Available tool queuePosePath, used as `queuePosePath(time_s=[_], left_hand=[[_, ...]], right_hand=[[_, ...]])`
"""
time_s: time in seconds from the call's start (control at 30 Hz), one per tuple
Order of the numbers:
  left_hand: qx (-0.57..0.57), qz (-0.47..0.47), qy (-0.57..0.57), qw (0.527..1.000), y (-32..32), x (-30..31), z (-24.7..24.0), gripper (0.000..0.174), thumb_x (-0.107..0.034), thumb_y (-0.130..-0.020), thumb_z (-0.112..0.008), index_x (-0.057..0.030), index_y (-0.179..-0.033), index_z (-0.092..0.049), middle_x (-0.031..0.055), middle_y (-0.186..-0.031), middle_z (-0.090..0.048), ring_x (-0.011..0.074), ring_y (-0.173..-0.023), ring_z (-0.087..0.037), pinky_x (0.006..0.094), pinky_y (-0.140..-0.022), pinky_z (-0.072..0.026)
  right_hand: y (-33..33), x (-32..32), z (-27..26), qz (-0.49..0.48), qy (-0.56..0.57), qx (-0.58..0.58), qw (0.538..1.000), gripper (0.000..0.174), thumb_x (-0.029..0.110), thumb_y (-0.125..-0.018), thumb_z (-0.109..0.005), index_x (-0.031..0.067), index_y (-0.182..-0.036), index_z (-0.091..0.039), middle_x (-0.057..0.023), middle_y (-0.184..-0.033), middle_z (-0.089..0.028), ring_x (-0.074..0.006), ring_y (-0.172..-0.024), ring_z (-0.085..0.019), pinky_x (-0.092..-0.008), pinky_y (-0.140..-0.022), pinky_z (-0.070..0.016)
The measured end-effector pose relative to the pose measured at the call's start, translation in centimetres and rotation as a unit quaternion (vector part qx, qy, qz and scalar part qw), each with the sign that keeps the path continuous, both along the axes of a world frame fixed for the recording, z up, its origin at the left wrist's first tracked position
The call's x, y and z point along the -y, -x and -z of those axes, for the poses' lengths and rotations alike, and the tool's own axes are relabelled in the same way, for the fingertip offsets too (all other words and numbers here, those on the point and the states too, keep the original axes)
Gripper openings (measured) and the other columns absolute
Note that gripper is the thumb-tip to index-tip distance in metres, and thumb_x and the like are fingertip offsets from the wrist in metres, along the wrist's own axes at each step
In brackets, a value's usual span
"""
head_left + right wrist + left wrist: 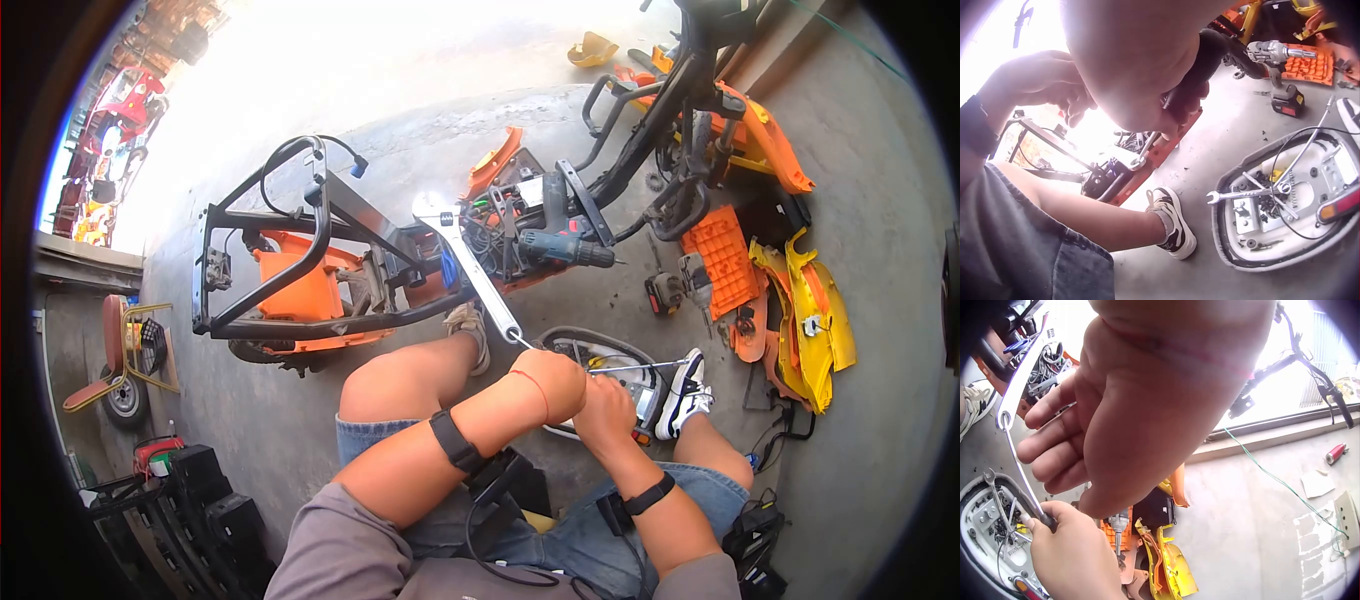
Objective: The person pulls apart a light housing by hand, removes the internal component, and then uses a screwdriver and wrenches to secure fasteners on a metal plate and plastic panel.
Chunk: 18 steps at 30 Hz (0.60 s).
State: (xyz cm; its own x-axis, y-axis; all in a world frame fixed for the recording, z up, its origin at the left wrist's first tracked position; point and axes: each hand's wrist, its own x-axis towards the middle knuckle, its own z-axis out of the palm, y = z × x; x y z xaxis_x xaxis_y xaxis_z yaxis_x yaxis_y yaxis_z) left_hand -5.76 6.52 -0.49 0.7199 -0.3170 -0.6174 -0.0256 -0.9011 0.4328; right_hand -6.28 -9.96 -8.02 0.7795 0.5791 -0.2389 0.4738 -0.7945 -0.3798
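Observation:
My right hand grips the black handle of what looks like a screwdriver. Its thin metal shaft reaches to the hole in the end of a large adjustable wrench. The wrench's head lies by the middle of a black scooter frame, near bundled wires. Beside the right hand is my left hand, its fingers loosely bent and holding nothing. In the head view it overlaps the right hand.
Between the feet, an upturned seat holds a combination wrench, a long metal tool and loose bolts. Cordless drills rest on the frame, and an impact wrench is on the floor. Orange and yellow panels lie at the right.

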Motion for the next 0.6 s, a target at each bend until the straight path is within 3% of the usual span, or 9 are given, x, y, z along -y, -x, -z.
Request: queuePosePath(time_s=[0.03,0.13,0.23,0.43,0.6], left_hand=[[0.000,0.002,0.001,1.000,0.0,-0.1,0.2,0.036,-0.033,-0.093,-0.052,-0.0041,-0.091,-0.072,0.0158,-0.094,-0.073,0.0327,-0.087,-0.071,0.0435,-0.077,-0.0555],[0.069,-0.120,0.023,0.990,-0.1,-0.4,0.3,0.037,-0.035,-0.092,-0.052,-0.0026,-0.087,-0.069,0.0192,-0.088,-0.071,0.0368,-0.084,-0.069,0.0465,-0.077,-0.0548],[0.107,-0.148,0.033,0.983,0.1,-0.6,1.1,0.035,-0.034,-0.092,-0.054,-0.0021,-0.088,-0.067,0.0193,-0.089,-0.070,0.0367,-0.084,-0.069,0.0462,-0.076,-0.0548],[0.134,-0.167,0.010,0.977,0.1,-0.4,1.1,0.031,-0.033,-0.090,-0.057,-0.0024,-0.091,-0.065,0.0179,-0.089,-0.069,0.0362,-0.084,-0.068,0.0457,-0.076,-0.0545],[0.156,-0.158,0.000,0.975,-0.3,-0.4,1.2,0.031,-0.033,-0.091,-0.057,-0.0032,-0.092,-0.064,0.0173,-0.090,-0.069,0.0367,-0.084,-0.067,0.0455,-0.076,-0.0542]], right_hand=[[0.1,0.1,0.2,0.001,0.000,0.028,1.000,0.008,0.010,-0.078,-0.063,0.0066,-0.085,-0.062,-0.0126,-0.082,-0.065,-0.0330,-0.083,-0.063,-0.0455,-0.072,-0.0501],[0.1,-0.1,-0.7,-0.005,-0.009,0.065,0.998,0.007,0.007,-0.077,-0.062,0.0078,-0.084,-0.062,-0.0106,-0.079,-0.063,-0.0310,-0.082,-0.063,-0.0432,-0.073,-0.0499],[0.1,-0.1,-1.5,-0.023,-0.033,0.071,0.997,0.007,0.007,-0.076,-0.062,0.0073,-0.083,-0.062,-0.0094,-0.077,-0.062,-0.0300,-0.081,-0.062,-0.0418,-0.072,-0.0497],[-2.1,1.1,-1.4,-0.082,-0.008,0.138,0.987,0.009,0.007,-0.075,-0.063,0.0082,-0.084,-0.065,-0.0078,-0.076,-0.061,-0.0267,-0.080,-0.063,-0.0386,-0.070,-0.0505],[-4.8,3.4,-3.6,-0.083,0.031,0.108,0.990,0.007,0.008,-0.076,-0.062,0.0080,-0.081,-0.067,-0.0094,-0.076,-0.065,-0.0273,-0.079,-0.067,-0.0389,-0.072,-0.0532]])
